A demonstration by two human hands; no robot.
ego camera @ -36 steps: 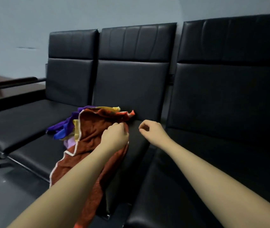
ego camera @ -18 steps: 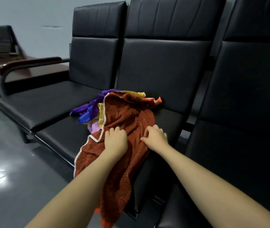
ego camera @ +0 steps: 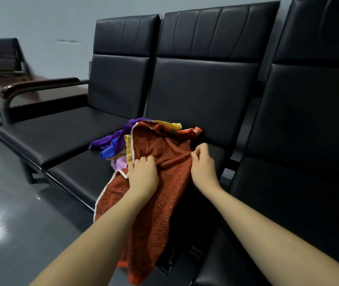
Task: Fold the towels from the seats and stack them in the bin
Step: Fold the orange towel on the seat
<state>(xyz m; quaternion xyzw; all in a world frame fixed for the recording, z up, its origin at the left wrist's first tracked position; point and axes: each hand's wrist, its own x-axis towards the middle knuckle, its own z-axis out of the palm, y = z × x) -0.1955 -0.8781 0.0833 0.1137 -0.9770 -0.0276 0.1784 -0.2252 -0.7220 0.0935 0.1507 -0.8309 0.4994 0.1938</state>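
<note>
Lying on the middle seat of a black three-seat bench is a heap of towels, topped by a rust towel with a white edge, whose lower part hangs over the seat's front edge toward the floor. Left hand: set on the rust towel near its white edge, fingers curled into the cloth, a fold gripped. Right hand: at the towel's right edge, a ridge of cloth pinched between thumb and curled fingers. Purple towel, blue towel, pink towel and yellow towel: bunched under and left of the rust one. Armrest: brown, at the bench's left end. Bin: none is seen in the head view.
</note>
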